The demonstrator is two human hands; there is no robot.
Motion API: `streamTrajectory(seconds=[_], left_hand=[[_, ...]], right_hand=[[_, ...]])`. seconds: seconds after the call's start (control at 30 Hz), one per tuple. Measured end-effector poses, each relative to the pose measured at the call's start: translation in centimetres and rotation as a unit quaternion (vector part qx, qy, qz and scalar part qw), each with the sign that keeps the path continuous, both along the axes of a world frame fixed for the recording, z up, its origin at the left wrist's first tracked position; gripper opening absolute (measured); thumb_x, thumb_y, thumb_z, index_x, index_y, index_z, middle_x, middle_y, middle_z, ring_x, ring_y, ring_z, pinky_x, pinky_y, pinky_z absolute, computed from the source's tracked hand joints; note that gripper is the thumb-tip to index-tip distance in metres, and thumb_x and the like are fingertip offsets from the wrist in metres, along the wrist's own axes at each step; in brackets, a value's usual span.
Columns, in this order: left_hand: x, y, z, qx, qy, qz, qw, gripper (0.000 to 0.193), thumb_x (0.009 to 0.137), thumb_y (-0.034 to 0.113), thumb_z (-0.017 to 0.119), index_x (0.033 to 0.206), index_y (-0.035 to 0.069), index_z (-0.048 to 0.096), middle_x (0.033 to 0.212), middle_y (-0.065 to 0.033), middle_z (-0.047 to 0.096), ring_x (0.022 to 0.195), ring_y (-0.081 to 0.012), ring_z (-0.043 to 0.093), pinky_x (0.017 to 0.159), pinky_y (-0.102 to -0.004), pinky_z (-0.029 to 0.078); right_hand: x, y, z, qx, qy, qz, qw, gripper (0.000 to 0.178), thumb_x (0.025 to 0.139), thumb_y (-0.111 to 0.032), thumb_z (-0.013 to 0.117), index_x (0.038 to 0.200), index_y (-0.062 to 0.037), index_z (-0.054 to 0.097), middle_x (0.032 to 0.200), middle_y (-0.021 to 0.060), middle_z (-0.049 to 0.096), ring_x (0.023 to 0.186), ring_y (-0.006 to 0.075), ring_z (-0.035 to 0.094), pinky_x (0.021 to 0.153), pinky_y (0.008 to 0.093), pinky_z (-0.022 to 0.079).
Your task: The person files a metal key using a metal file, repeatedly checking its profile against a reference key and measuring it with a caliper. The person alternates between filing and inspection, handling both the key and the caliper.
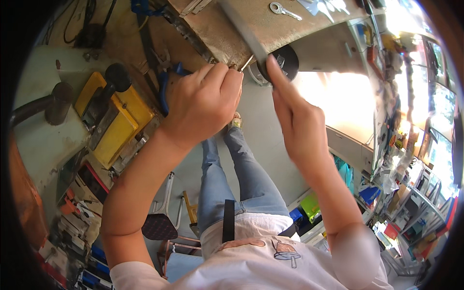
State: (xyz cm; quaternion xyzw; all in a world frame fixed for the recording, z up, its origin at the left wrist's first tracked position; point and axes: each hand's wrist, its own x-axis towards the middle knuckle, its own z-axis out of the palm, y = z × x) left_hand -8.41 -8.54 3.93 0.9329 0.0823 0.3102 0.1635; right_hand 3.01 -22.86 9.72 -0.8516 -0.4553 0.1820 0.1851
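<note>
My right hand is wrapped round the dark handle of a long flat file, its blade slanting up and left over the brown workbench and smeared by motion. At the bench's near corner my left hand is closed, fingers pinched together. A thin, shiny metal piece sticks out beside its fingertips, toward the file's handle. The rest of that piece is hidden, so its kind does not show. Farther back on the bench lies a loose key. Pliers with blue handles lie left of my left hand.
A yellow machine with black knobs stands at the left. Below it are crowded tools and boxes. A dark-seated stool is near my legs. Packed shelves line the right side. A round black object sits beyond the file's handle.
</note>
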Motion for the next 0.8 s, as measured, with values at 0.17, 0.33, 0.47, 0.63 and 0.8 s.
streamTrajectory(seconds=[0.17, 0.33, 0.47, 0.63, 0.8], left_hand=[[-0.9, -0.1, -0.4, -0.047, 0.020, 0.014, 0.999, 0.020, 0.079, 0.005, 0.063, 0.068, 0.005, 0.046, 0.062, -0.0088, 0.045, 0.056, -0.0249, 0.051, 0.049, -0.0341, 0.042], [-0.2, -1.1, 0.2, -0.114, 0.000, 0.032, 0.993, 0.020, 0.082, 0.005, 0.061, 0.068, 0.003, 0.047, 0.064, -0.0115, 0.048, 0.058, -0.0284, 0.052, 0.051, -0.0373, 0.041], [-2.5, -3.0, 3.4, -0.347, 0.013, 0.046, 0.937, 0.014, 0.088, 0.010, 0.058, 0.080, -0.001, 0.058, 0.065, -0.0089, 0.054, 0.055, -0.0233, 0.052, 0.050, -0.0323, 0.040], [-5.0, -8.9, 6.9, -0.813, -0.089, 0.032, 0.575, 0.028, 0.096, 0.019, 0.050, 0.087, -0.005, 0.061, 0.069, -0.0028, 0.056, 0.058, -0.0081, 0.052, 0.052, -0.0243, 0.046], [0.3, -10.2, 12.8, -0.775, -0.068, 0.041, 0.627, 0.029, 0.095, 0.022, 0.050, 0.093, -0.005, 0.060, 0.073, -0.0080, 0.059, 0.058, -0.0121, 0.053, 0.054, -0.0284, 0.051]], right_hand=[[-1.1, -3.8, 1.0, 0.026, 0.104, -0.084, 0.991, 0.052, 0.084, -0.001, 0.058, 0.131, -0.0212, 0.052, 0.069, 0.0150, 0.061, 0.058, 0.0291, 0.059, 0.061, 0.0366, 0.048], [-1.4, -4.0, 1.7, 0.015, 0.034, -0.016, 0.999, 0.050, 0.086, -0.007, 0.060, 0.132, -0.0250, 0.051, 0.070, 0.0138, 0.061, 0.058, 0.0297, 0.057, 0.060, 0.0363, 0.048], [2.1, -4.5, 3.3, 0.109, 0.081, -0.167, 0.977, 0.047, 0.090, -0.011, 0.056, 0.134, -0.0234, 0.048, 0.061, 0.0076, 0.052, 0.050, 0.0179, 0.050, 0.053, 0.0297, 0.045], [6.3, -7.6, 9.0, 0.102, 0.245, -0.312, 0.912, 0.051, 0.090, -0.015, 0.056, 0.139, -0.0211, 0.042, 0.058, 0.0011, 0.047, 0.047, 0.0085, 0.046, 0.048, 0.0259, 0.043], [18.0, -4.8, 3.3, 0.228, 0.241, -0.244, 0.911, 0.062, 0.080, -0.013, 0.062, 0.137, -0.0075, 0.041, 0.071, 0.0097, 0.061, 0.054, 0.0144, 0.055, 0.055, 0.0299, 0.047]])
